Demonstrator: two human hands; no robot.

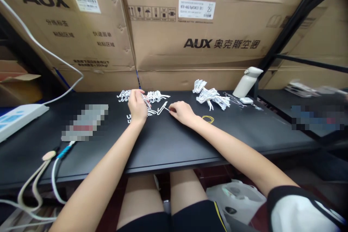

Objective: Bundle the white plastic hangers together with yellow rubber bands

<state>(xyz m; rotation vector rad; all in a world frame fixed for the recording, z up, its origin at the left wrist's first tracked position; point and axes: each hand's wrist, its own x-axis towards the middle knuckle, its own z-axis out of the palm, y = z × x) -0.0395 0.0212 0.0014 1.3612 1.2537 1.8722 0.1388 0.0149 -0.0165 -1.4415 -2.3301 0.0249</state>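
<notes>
My left hand is upright over the black table, its fingers curled around a few thin white hooks. To its right, my right hand has thumb and fingers pinched at the end of a white hook on the tabletop. Loose white hooks lie in rows behind and left of my left hand, and more white hooks sit just past its fingers. Farther right are bundled white hooks, gathered at their middles. Yellow rubber bands rest beside my right wrist.
A white bottle stands at the back right, near a small white case and a cable. On the left are a blurred-out phone-like device with a cable and a white power strip. Large cardboard boxes wall the back.
</notes>
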